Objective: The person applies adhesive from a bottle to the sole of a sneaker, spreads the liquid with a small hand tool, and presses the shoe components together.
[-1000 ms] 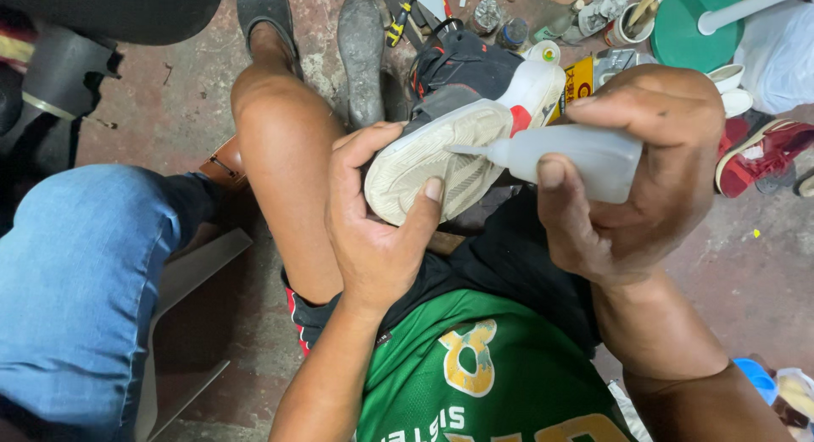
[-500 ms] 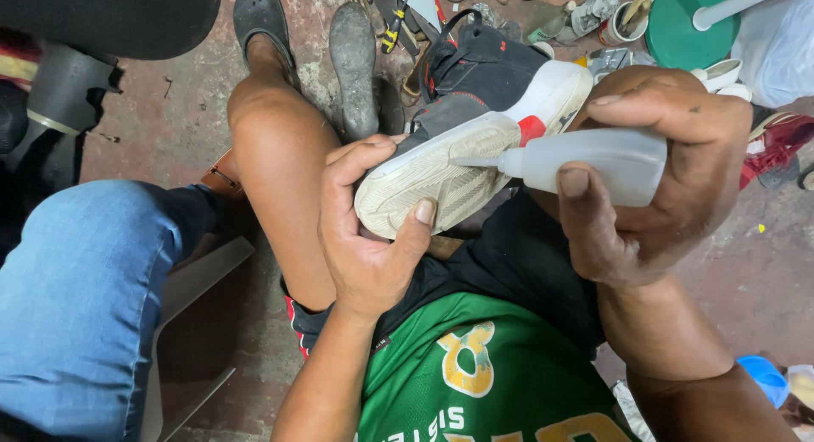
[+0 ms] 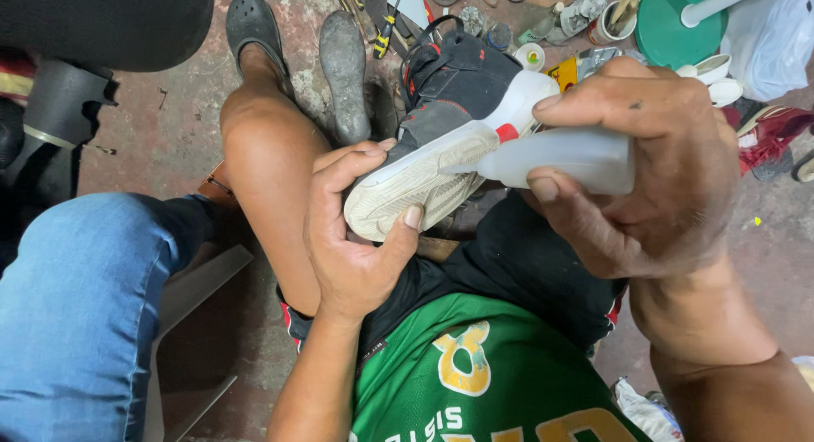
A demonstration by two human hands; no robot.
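Since the earlier frames, the black high-top sneaker with a white rubber sole (image 3: 441, 145) had been tilted further, its toe swung down toward the lap and its heel lifted away from the body, while the translucent white plastic squeeze bottle (image 3: 564, 160) had dropped lower so that its pointed nozzle met the seam between upper and sole.

A leg in blue denim (image 3: 76, 315) belonging to another person filled the lower left corner. The wearer's green jersey with yellow lettering (image 3: 475, 374) lay below the black shorts (image 3: 526, 264), and a bare knee (image 3: 263, 145) rose at the left with a dark clog (image 3: 254, 27) on the foot beyond it. A round green stand base (image 3: 670, 27) sat on the stained concrete floor (image 3: 170, 111) at the top right, near scattered tools and small pots.

The right hand (image 3: 653, 179) was wrapped tightly around the bottle, thumb pressing its side. The left hand (image 3: 356, 230) was clamped on the sneaker's toe, thumb across the tread and fingers behind. The two hands stayed apart, the sneaker resting over the lap between them.
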